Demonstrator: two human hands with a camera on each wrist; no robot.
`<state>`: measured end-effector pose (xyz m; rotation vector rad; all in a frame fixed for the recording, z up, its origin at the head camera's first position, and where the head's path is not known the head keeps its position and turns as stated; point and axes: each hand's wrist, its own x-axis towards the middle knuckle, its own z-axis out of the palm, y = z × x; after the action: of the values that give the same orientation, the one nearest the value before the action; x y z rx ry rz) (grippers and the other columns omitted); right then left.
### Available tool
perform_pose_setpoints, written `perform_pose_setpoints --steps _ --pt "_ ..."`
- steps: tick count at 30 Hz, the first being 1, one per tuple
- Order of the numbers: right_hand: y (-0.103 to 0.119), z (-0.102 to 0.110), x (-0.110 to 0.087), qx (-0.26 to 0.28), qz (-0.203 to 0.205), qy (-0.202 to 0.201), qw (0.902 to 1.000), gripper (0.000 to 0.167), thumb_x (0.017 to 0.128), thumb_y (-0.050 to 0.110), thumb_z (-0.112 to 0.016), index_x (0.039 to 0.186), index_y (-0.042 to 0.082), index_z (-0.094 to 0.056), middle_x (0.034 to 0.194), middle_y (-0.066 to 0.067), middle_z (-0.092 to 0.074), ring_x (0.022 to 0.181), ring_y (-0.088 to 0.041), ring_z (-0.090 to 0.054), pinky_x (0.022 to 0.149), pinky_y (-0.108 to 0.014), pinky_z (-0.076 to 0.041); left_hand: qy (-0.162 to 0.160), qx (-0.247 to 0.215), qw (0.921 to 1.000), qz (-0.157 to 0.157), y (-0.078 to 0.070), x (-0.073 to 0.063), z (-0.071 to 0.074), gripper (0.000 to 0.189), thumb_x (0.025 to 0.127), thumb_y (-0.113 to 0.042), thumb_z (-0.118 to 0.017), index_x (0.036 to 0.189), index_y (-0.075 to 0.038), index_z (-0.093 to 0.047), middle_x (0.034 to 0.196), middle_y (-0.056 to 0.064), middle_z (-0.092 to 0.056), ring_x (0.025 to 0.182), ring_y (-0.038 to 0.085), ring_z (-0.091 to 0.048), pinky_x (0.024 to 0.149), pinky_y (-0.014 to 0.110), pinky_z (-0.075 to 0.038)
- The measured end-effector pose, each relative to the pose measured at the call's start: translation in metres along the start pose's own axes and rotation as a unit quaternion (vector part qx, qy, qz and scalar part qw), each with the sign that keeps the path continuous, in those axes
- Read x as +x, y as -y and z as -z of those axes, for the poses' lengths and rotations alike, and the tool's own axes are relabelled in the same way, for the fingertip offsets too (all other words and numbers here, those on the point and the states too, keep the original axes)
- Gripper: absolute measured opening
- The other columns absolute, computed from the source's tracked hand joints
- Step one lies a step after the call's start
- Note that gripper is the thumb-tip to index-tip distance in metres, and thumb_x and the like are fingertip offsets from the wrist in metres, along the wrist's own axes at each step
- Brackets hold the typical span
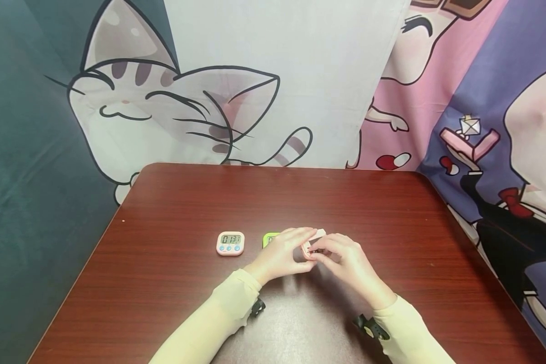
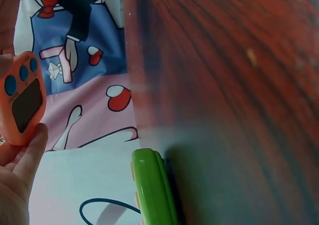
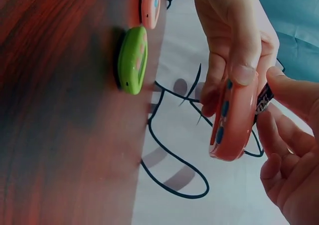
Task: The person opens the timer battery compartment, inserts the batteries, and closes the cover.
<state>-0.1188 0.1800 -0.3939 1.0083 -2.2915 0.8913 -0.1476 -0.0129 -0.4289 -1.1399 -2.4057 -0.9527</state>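
A pink digital timer (image 1: 306,249) with blue buttons is raised off the table in my left hand (image 1: 284,255), thumb and fingers gripping its edges. In the left wrist view, the screen side of this timer (image 2: 27,105) shows a dark display. My right hand (image 1: 346,258) is at its back, where thumb and fingers pinch a small black battery (image 3: 263,103) with white lettering. The battery touches or partly enters the timer's back; how far in cannot be told. A white flap (image 1: 318,234) sticks out at the timer's far side.
A green timer (image 1: 267,238) lies on the table, partly behind my left hand. Farther left, a second pink timer (image 1: 230,243) with a lit display lies face up on the brown table (image 1: 186,202). Cartoon-printed cloth (image 1: 273,40) hangs behind the table's far edge.
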Motion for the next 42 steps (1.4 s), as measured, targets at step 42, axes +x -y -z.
perform_pose_setpoints --steps 42 --pt "0.014 0.0 -0.004 -0.025 -0.359 0.035 0.9323 0.053 0.066 0.038 -0.084 0.083 0.01 -0.042 0.071 -0.002 -0.05 0.063 -0.014 -0.047 0.055 -0.025 -0.039 -0.027 0.017 0.999 -0.031 -0.004 -0.001 -0.004 0.066 0.07 -0.027 -0.08 0.131 -0.009 -0.058 0.128 0.01 -0.06 0.116 0.025 -0.057 0.102 0.033 -0.042"
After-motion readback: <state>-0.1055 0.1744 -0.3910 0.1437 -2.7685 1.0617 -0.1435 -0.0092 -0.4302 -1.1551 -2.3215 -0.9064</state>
